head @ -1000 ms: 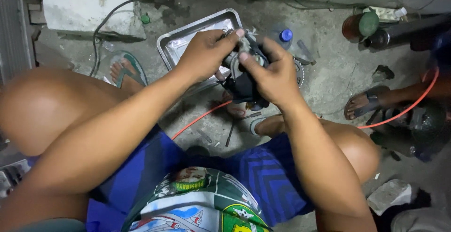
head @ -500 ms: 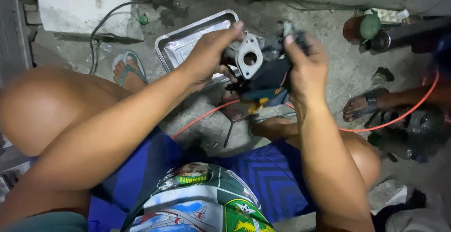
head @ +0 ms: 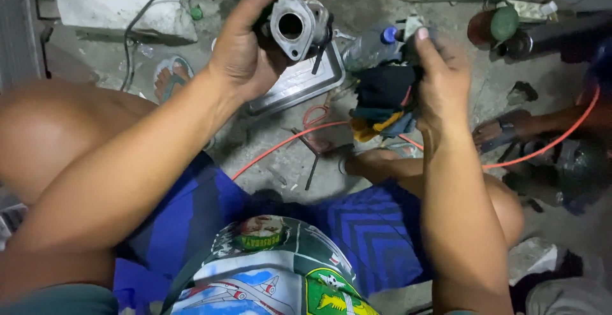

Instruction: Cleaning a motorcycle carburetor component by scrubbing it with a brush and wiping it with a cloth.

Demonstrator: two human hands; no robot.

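We hold one metal part (head: 294, 27) up in our left hand (head: 245, 53), fingers curled around its body, its round opening facing us, above the tray's (head: 299, 84) edge. Our right hand (head: 440, 76) grips one bundled rag (head: 386, 101), well apart from the part, with open air between them. Below lie one tray, one bottle (head: 370, 46), one orange hose (head: 280, 146) crossing the floor (head: 268, 130), and another person's sandalled foot (head: 510, 130) crowding the right side.
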